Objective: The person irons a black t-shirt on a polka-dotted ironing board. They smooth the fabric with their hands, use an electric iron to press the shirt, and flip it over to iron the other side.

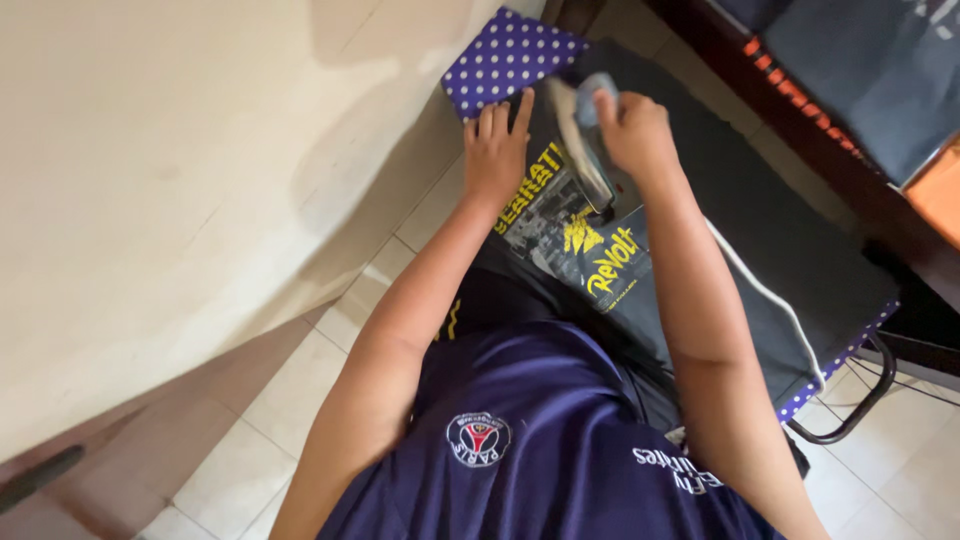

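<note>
Right hand (632, 128) gripping iron (580, 140) on the dark printed shirt (590, 255), left hand (497, 150) flat, fingers spread, pinning cloth; near part not yet pressed.

Left hand (495, 150) flat, right hand (632, 130) fisted

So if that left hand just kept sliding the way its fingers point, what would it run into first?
Most likely the purple polka-dot cover at the end of the ironing board. The left hand lies flat on the dark printed shirt, fingers aimed at that dotted patch. Beyond that is the pale wall, though depth is hard to judge.
</note>
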